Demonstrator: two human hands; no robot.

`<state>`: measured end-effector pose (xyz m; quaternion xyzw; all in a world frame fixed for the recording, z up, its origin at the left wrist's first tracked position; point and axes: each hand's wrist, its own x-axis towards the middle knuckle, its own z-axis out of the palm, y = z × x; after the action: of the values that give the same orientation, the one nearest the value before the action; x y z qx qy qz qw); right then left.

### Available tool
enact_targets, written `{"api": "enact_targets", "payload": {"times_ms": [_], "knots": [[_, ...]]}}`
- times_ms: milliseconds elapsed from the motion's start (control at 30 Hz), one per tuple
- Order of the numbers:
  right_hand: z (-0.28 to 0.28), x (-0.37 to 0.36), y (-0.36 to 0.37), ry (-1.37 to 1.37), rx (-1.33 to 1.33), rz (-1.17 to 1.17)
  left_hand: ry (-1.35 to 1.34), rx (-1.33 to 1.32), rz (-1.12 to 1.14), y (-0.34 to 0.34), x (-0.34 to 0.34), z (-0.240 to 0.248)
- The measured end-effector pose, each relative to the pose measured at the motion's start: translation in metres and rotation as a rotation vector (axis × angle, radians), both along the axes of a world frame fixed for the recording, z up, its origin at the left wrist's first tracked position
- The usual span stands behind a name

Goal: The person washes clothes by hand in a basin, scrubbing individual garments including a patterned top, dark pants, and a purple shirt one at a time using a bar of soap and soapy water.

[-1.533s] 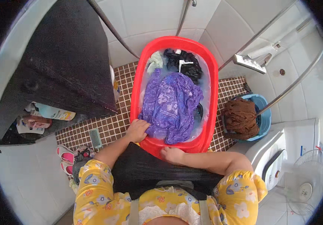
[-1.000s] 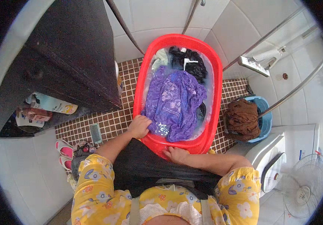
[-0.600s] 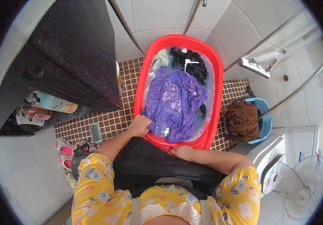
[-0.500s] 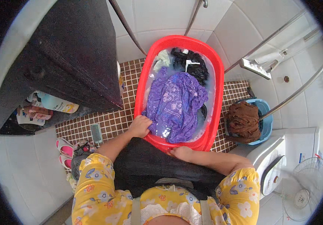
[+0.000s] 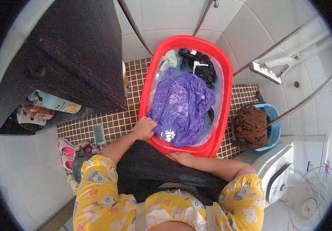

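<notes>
A large red tub point(image 5: 227, 81) stands before me, filled with cloudy, sudsy water. In it a patterned purple garment point(image 5: 185, 104) spreads over most of the surface. Behind that lie a black garment point(image 5: 202, 71) with a white label and a pale green cloth point(image 5: 169, 60). My left hand point(image 5: 144, 128) is closed over the tub's left rim near the front corner. At the near edge my right hand point(image 5: 182, 158) grips the rim from the front; its fingertips are partly hidden. Neither hand touches the laundry.
On the right, a brown mop head point(image 5: 250, 127) rests at a blue bucket point(image 5: 274, 115), before a white toilet point(image 5: 275, 169). A squeegee point(image 5: 265, 72) leans by the wall. A dark cabinet point(image 5: 85, 57) holds bottles at left; slippers point(image 5: 65, 149) and a brush point(image 5: 99, 134) lie below.
My right hand has slid slightly left along the tub's near edge. My left hand keeps its hold, and the laundry looks the same. The whole view has shifted a little.
</notes>
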<state>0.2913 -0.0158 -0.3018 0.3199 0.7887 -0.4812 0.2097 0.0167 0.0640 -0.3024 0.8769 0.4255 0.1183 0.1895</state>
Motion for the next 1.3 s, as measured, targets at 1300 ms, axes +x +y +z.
{"api": "enact_targets", "payload": {"times_ms": [1300], "knots": [[-0.082,-0.020,0.205,0.045,0.966,-1.043,-0.093,0.037,-0.152,-0.003,-0.004,-0.004]]}}
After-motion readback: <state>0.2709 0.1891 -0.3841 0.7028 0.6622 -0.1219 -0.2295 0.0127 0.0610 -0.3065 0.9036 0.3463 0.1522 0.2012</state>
